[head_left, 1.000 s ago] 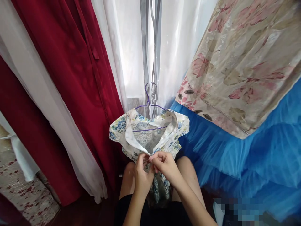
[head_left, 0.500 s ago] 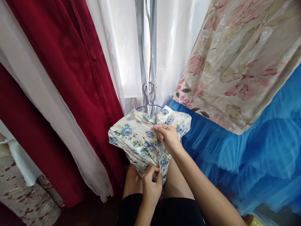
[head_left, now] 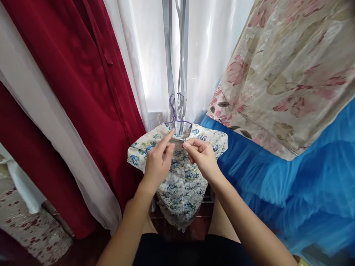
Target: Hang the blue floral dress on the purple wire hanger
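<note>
A white dress with blue flowers (head_left: 183, 184) hangs from a purple hanger (head_left: 174, 119) in front of me, a straight seam running down its middle. At the neckline, my right hand (head_left: 202, 155) pinches a small zipper pull (head_left: 184, 142) at the top of that seam, between thumb and forefinger. My left hand (head_left: 159, 159) hovers over the left side of the neckline with forefinger stretched out and thumb apart. It holds nothing that I can see. Part of the dress front is hidden behind both hands.
Red drapes (head_left: 72, 88) and a white sheer length (head_left: 69, 155) hang on the left. White curtain (head_left: 149, 55) and grey straps (head_left: 183, 44) are behind the hanger. On the right hang a pink-flowered cloth (head_left: 280, 81) and blue tulle (head_left: 263, 177).
My left hand has left the lower part of the dress and risen to the neckline, its fingers opening. My right hand stays near the top. The dress now hangs straighter and lower, its middle seam closed.
</note>
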A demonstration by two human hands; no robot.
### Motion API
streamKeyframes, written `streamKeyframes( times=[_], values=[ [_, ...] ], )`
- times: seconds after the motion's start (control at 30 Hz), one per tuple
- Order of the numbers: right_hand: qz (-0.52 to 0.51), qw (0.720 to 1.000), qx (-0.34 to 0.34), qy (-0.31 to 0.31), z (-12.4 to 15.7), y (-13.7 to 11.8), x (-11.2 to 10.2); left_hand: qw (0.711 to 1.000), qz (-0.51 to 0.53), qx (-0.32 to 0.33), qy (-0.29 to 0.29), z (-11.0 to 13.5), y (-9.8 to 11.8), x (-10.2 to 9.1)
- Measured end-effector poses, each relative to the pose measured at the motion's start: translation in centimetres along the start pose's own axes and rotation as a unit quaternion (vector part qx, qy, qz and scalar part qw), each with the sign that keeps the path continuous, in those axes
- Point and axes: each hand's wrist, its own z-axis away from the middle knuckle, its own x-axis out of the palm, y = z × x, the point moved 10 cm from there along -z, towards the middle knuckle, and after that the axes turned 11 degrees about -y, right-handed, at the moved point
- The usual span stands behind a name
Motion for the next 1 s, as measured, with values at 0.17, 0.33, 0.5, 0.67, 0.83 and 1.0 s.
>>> streamKeyframes(
  times=[0.17, 0.33, 0.5, 0.67, 0.83, 1.0],
  values=[
    [0.013, 1.0, -0.023, 0.014, -1.0, 0.1, -0.2, 0.988, -0.122, 0.091, 0.017, -3.5, 3.6, -0.5],
    [0.013, 0.999, 0.016, 0.031, -1.5, 4.1, -0.1, 0.975, -0.1, 0.041, 0.195, -2.7, 1.9, -5.8],
    [0.006, 0.998, 0.064, 0.003, 0.9, 6.3, -0.3, 0.919, 0.088, -0.093, 0.372, -0.1, -10.4, -13.4],
    [-0.039, 0.994, 0.096, -0.023, 3.1, 7.5, 1.5, 0.735, 0.427, -0.318, 0.421, 8.3, -23.3, -7.3],
    [-0.193, 0.968, 0.132, 0.093, 8.6, 12.6, -0.7, 0.671, 0.501, -0.389, 0.384, 16.2, -22.3, 2.3],
    [-0.167, 0.962, 0.165, 0.139, 14.9, 16.6, -3.1, 0.748, 0.452, -0.316, 0.369, 17.2, -15.6, 5.9]
  ],
)
